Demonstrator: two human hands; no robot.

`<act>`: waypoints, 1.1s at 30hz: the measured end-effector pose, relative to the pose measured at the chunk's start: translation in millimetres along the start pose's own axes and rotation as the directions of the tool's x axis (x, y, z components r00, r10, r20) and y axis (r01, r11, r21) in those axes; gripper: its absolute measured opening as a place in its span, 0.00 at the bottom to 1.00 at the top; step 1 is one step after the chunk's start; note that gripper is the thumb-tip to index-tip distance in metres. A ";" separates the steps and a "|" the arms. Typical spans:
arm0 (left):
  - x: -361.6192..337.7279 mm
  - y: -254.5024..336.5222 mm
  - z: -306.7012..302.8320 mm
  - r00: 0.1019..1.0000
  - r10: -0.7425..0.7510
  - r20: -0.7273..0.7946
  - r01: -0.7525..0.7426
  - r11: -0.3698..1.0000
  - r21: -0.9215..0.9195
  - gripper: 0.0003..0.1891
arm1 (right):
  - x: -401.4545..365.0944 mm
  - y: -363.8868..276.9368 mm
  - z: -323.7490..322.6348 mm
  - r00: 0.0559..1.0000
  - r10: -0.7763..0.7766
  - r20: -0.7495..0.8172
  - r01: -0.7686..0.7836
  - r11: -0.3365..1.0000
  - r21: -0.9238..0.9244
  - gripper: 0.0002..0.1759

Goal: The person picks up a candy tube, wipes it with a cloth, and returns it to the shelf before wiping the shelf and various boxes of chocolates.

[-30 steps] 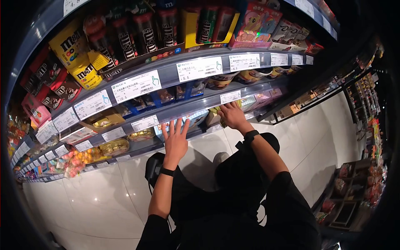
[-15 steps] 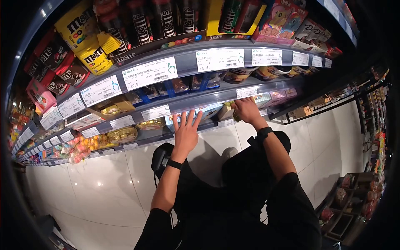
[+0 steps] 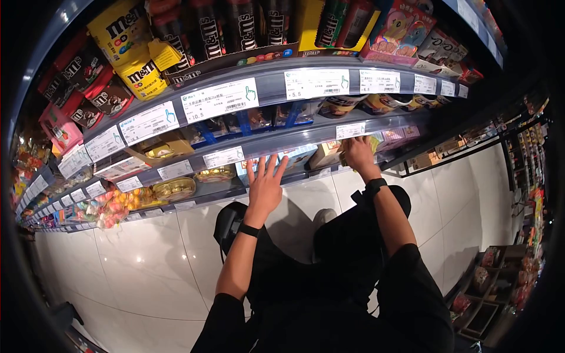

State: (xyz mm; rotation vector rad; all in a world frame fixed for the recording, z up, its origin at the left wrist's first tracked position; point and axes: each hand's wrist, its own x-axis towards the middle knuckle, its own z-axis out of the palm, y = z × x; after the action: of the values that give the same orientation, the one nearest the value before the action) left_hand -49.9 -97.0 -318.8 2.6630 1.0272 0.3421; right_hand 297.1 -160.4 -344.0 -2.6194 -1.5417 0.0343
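Observation:
My left hand (image 3: 266, 189) has its fingers spread, their tips against the front of a light-blue box (image 3: 303, 155) on the lowest shelf. Farther right, my right hand (image 3: 359, 156) reaches into the same shelf with its fingers bent. A small greenish thing (image 3: 342, 157) shows beside its thumb; I cannot make out what the fingers hold. Just left of this hand stands a tan box (image 3: 325, 155). On its other side are a green box (image 3: 376, 140) and a pale purple box (image 3: 402, 134). A price label (image 3: 351, 130) hangs right above the fingertips.
Round tubs (image 3: 341, 106) and blue packs (image 3: 235, 125) fill the shelf above. Higher up are M&M's tubes (image 3: 245, 26) and a yellow M&M's bag (image 3: 144, 73). Gold-coloured packs (image 3: 175, 188) lie to the left. My knees are bent over the tiled floor (image 3: 135, 265).
My right hand has shifted right along the lowest shelf, and more of the tan box shows beside it. My left hand stays spread at the light-blue box. The view has shifted slightly.

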 end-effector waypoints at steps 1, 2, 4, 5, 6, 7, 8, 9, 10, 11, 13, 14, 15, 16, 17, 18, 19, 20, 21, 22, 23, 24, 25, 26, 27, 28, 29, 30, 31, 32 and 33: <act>0.1 -0.4 0.3 1.000 0.000 -0.001 0.000 1.000 0.000 0.45 | 0.1 -3.3 1.1 0.993 -0.119 0.001 0.119 0.993 0.012 0.26; 0.2 -0.8 0.8 1.000 0.004 -0.009 -0.004 1.000 0.007 0.44 | 0.0 -7.2 2.8 0.972 -0.236 0.002 0.236 0.971 0.023 0.24; 0.2 -0.8 3.0 1.000 0.009 -0.015 -0.009 1.000 0.014 0.44 | -9.9 -30.6 -12.0 0.941 -0.339 -0.012 0.339 0.940 0.037 0.21; 0.7 -1.1 3.7 1.000 0.014 -0.021 -0.013 1.000 0.017 0.44 | -14.7 -44.0 -23.2 0.899 -0.437 -0.030 0.438 0.897 0.049 0.19; 0.4 -1.6 3.6 0.999 0.017 -0.028 -0.017 1.000 0.020 0.44 | -15.9 -53.8 -31.1 0.872 -0.485 0.067 0.470 0.867 0.162 0.18; 0.0 -1.8 2.6 0.999 0.013 -0.029 -0.013 1.000 0.024 0.44 | -19.5 -67.3 -38.7 0.846 -0.526 0.084 0.466 0.808 0.359 0.18; 0.4 -1.7 1.9 1.000 0.007 -0.004 -0.007 1.000 0.011 0.44 | -23.3 -79.0 -48.4 0.820 -0.562 0.111 0.452 0.754 0.478 0.19; -0.3 -1.8 0.7 1.000 0.000 0.023 0.000 1.000 -0.003 0.44 | -28.0 -91.1 -60.5 0.788 -0.601 0.135 0.424 0.688 0.589 0.19; 1.4 -3.0 -1.2 0.988 -0.040 0.152 0.037 0.999 0.022 0.44 | -31.2 -100.5 -69.5 0.773 -0.632 0.047 0.496 0.649 0.577 0.20; 0.8 -3.4 -3.0 0.987 -0.046 0.154 0.042 0.999 0.027 0.44 | -29.3 -103.9 -72.8 0.771 -0.635 0.046 0.497 0.645 0.581 0.20; -1.1 -2.4 -1.6 1.000 0.012 -0.006 -0.013 0.999 -0.042 0.44 | -24.1 -101.0 -75.4 0.846 -0.488 0.215 0.372 0.829 0.419 0.22; -0.7 -2.3 0.4 1.000 0.011 -0.018 -0.011 0.999 -0.044 0.44 | -23.9 -96.9 -57.6 0.859 -0.507 0.069 0.448 0.811 0.375 0.23; -0.6 -2.1 0.4 1.000 0.015 -0.022 -0.016 0.999 -0.048 0.44 | -24.8 -95.9 -52.6 0.861 -0.504 0.069 0.447 0.815 0.369 0.23; -0.7 -2.2 0.1 1.000 0.009 -0.018 -0.010 0.999 -0.045 0.44 | -25.3 -95.5 -47.6 0.871 -0.490 0.044 0.448 0.827 0.339 0.24; -0.9 -2.0 0.0 1.000 0.002 -0.014 -0.003 0.999 -0.042 0.43 | -26.7 -95.0 -42.6 0.879 -0.477 0.019 0.448 0.838 0.311 0.26; -0.8 -1.4 -0.1 1.000 -0.003 -0.013 0.002 0.999 -0.045 0.43 | -32.2 -102.5 -48.1 0.887 -0.438 0.145 0.384 0.875 0.296 0.33; -0.3 -2.0 0.1 1.000 -0.001 -0.017 0.000 0.999 -0.046 0.43 | -36.3 -105.4 -42.9 0.888 -0.438 0.143 0.384 0.876 0.293 0.33; -0.4 -2.7 0.2 1.000 -0.002 -0.007 0.002 0.999 -0.040 0.43 | -41.4 -108.2 -37.3 0.833 -0.553 0.030 0.540 0.823 0.175 0.36; -0.6 -3.1 0.6 1.000 -0.003 0.004 0.003 0.999 -0.035 0.43 | -46.9 -111.0 -34.0 0.746 -0.663 -0.065 0.666 0.745 0.038 0.38; -0.4 -3.5 0.9 1.000 0.001 0.002 -0.001 0.999 -0.035 0.43 | -51.3 -113.5 -31.1 0.767 -0.641 0.021 0.641 0.767 0.005 0.39; -0.1 -4.2 1.0 1.000 -0.007 0.026 0.007 1.000 -0.021 0.43 | -49.9 -111.3 -31.3 0.770 -0.638 0.018 0.638 0.770 0.002 0.39; 0.0 -4.4 0.2 0.999 -0.013 0.051 0.013 1.000 -0.005 0.43 | -48.0 -110.1 -32.9 0.738 -0.674 -0.026 0.673 0.739 -0.039 0.37; -0.3 -4.2 -0.3 0.999 -0.004 0.054 0.004 1.000 -0.005 0.43 | -46.8 -108.4 -34.4 0.704 -0.707 -0.068 0.702 0.707 -0.082 0.36; -1.0 -3.3 -0.6 1.000 0.004 0.015 -0.004 1.000 -0.026 0.42 | -45.9 -104.5 -37.0 0.783 -0.621 -0.036 0.619 0.784 -0.050 0.34; -0.9 -2.6 -0.3 1.000 0.011 -0.027 -0.012 0.999 -0.049 0.42 | -42.5 -97.8 -38.3 0.819 -0.565 -0.101 0.554 0.824 -0.122 0.27; -0.9 -2.5 -0.5 0.999 0.014 -0.030 -0.015 0.999 -0.043 0.41 | -36.8 -89.5 -41.6 0.895 -0.445 -0.017 0.441 0.891 -0.104 0.23; 0.0 -2.4 -0.7 0.999 0.022 -0.034 -0.023 0.999 -0.046 0.41 | -32.7 -81.6 -44.8 0.946 -0.316 0.068 0.321 0.942 -0.096 0.19; 0.2 -2.2 -0.6 1.000 0.014 -0.028 -0.015 0.999 -0.040 0.41 | -30.9 -69.6 -37.4 0.948 -0.311 0.065 0.316 0.943 -0.101 0.19; -0.1 -2.0 -0.3 1.000 0.004 -0.021 -0.005 0.999 -0.036 0.41 | -27.7 -54.3 -19.6 0.962 -0.264 -0.075 0.251 0.956 -0.154 0.16; 0.2 -2.3 0.0 1.000 0.006 -0.021 -0.006 0.999 -0.043 0.42 | -26.2 -45.7 -10.1 0.951 -0.221 -0.216 0.180 0.964 -0.196 0.13; 0.7 -2.7 0.5 1.000 0.007 -0.024 -0.008 0.999 -0.045 0.42 | -28.7 -49.5 -17.8 0.951 -0.221 -0.217 0.179 0.963 -0.199 0.13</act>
State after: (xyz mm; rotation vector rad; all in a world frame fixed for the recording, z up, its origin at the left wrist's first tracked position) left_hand -50.9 -94.7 -320.1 2.6292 1.0046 0.3947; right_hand 241.3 -163.0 -322.3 -2.4612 -1.7844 -0.4363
